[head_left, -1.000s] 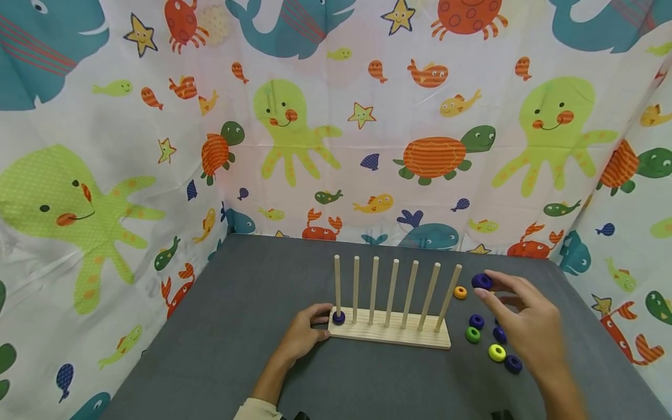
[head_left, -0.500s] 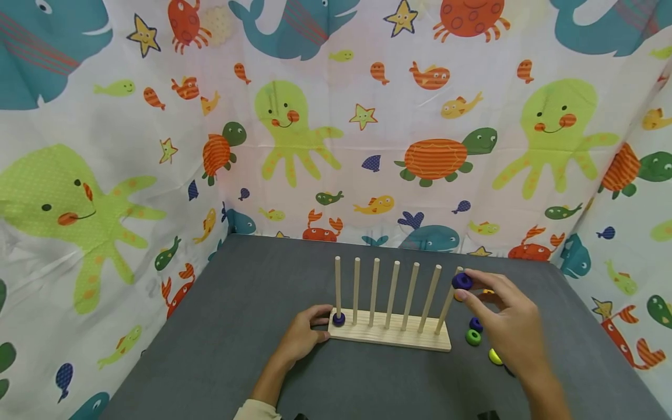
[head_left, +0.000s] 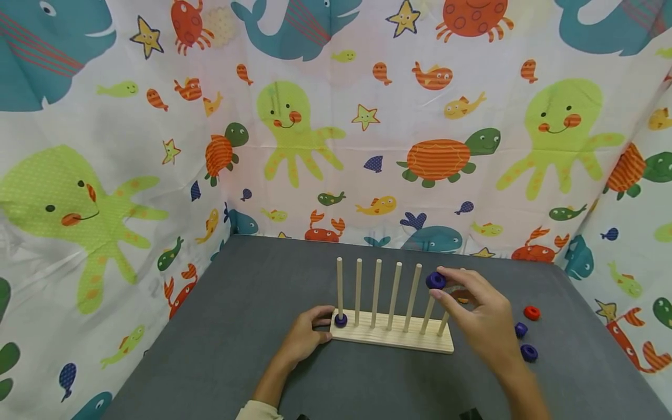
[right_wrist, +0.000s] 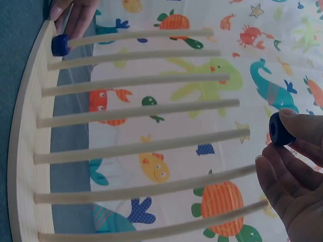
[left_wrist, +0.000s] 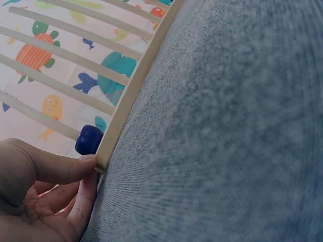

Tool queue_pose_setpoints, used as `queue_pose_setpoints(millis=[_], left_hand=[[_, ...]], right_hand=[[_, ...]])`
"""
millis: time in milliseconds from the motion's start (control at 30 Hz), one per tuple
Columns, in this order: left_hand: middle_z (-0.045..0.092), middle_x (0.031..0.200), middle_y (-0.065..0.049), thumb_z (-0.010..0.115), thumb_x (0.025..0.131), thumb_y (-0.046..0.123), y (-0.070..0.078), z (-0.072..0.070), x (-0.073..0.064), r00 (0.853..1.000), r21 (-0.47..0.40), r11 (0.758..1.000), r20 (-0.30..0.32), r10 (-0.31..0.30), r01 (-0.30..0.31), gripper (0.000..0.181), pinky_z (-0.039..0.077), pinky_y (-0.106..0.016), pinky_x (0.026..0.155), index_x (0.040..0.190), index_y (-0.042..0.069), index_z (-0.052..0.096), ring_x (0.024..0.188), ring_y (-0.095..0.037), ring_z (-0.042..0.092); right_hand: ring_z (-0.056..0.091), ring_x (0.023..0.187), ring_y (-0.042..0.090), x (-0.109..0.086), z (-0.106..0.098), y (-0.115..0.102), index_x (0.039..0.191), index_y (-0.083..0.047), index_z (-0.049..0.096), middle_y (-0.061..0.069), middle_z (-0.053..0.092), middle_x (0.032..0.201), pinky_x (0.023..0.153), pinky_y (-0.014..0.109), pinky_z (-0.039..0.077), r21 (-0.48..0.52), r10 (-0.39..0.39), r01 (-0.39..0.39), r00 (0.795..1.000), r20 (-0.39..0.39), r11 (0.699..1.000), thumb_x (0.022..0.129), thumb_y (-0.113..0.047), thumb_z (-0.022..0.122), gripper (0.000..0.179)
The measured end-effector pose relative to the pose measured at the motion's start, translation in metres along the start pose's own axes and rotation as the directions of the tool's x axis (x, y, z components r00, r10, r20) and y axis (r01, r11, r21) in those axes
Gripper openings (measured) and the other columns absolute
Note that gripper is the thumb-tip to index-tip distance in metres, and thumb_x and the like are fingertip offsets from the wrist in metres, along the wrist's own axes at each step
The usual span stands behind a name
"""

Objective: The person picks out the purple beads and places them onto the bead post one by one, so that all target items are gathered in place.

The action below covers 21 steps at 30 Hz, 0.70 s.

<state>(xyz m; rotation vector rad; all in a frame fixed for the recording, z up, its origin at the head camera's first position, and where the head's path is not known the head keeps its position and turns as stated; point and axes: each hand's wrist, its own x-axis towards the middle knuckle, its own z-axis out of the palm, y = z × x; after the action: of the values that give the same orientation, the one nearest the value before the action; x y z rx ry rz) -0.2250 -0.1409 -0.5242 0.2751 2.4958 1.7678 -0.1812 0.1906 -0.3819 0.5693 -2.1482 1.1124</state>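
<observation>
A pale wooden pegboard (head_left: pixel 378 338) carries a row of several upright pegs. One dark blue ring (head_left: pixel 340 320) sits at the foot of the leftmost peg (head_left: pixel 340 286). At that end, my left hand (head_left: pixel 307 332) grips the board, thumb in front; the left wrist view shows the thumb (left_wrist: pixel 63 169) right beside the seated ring (left_wrist: pixel 89 140). My right hand (head_left: pixel 484 318) pinches another dark blue ring (head_left: pixel 429 282) between thumb and fingertips, at peg-top height near the right-hand pegs. In the right wrist view the held ring (right_wrist: pixel 280 130) is beyond the tips of the pegs.
On the grey table (head_left: pixel 252 280), right of my right hand, lie a red ring (head_left: pixel 532 313) and dark blue rings (head_left: pixel 529 353). An orange piece (head_left: pixel 462 300) shows partly behind the hand. A printed sea-animal cloth (head_left: pixel 315 157) hangs behind and at both sides.
My right hand has carried its dark blue ring leftward, from beyond the board to over the right-hand pegs. The green and yellow rings are now hidden, and a red one shows. The left hand stays put.
</observation>
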Motion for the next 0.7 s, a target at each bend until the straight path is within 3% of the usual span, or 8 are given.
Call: queue_pose_setpoints(millis=[433, 700], left_hand=[[0.066, 0.14, -0.021, 0.075, 0.086, -0.012, 0.0, -0.001, -0.001, 1.0, -0.028, 1.0, 0.003, -0.003, 0.003, 0.061, 0.058, -0.048, 0.094, 0.144, 0.001, 0.062, 0.127, -0.04, 0.065], [0.065, 0.141, -0.023, 0.074, 0.087, -0.011, -0.002, -0.002, 0.0, 1.0, -0.047, 0.999, 0.012, 0.016, -0.015, 0.06, 0.059, -0.045, 0.092, 0.145, 0.001, 0.061, 0.128, -0.041, 0.065]], right_hand=[[0.069, 0.098, 0.008, 0.01, 0.03, -0.017, 0.13, -0.01, 0.074, 0.002, 0.073, 0.116, 0.087, 0.013, 0.054, 0.082, -0.041, 0.039, 0.999, 0.032, 0.996, 0.086, 0.005, 0.084, 0.048], [0.069, 0.1, 0.011, 0.015, 0.047, -0.024, 0.129, -0.008, 0.074, 0.001, 0.073, 0.115, 0.087, 0.015, 0.055, 0.098, -0.006, -0.001, 0.997, 0.075, 0.995, 0.089, -0.001, 0.083, 0.042]])
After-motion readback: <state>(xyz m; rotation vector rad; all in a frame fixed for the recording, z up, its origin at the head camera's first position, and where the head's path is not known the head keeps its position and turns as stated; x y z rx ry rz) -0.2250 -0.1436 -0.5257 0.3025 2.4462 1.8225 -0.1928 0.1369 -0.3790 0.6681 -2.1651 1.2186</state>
